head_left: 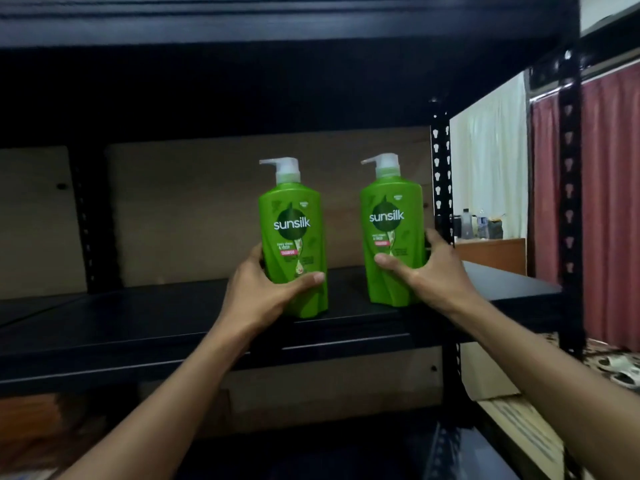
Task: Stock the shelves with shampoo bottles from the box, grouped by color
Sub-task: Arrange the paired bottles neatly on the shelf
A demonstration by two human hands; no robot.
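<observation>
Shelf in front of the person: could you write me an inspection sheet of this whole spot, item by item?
Surface: dark shelf, with a wooden board behind it.
Job's things: two green shampoo bottles, the left bottle and the right bottle; both upright, apart, labels facing out, white pumps pointing left.
Clutter: nothing seen.
Hands: left hand grips the left bottle low down; right hand grips the right bottle low down.
Cables: nothing seen.
Surroundings: red curtain, white curtain and a wooden table carrying small containers, all beyond the rack's right side.
</observation>
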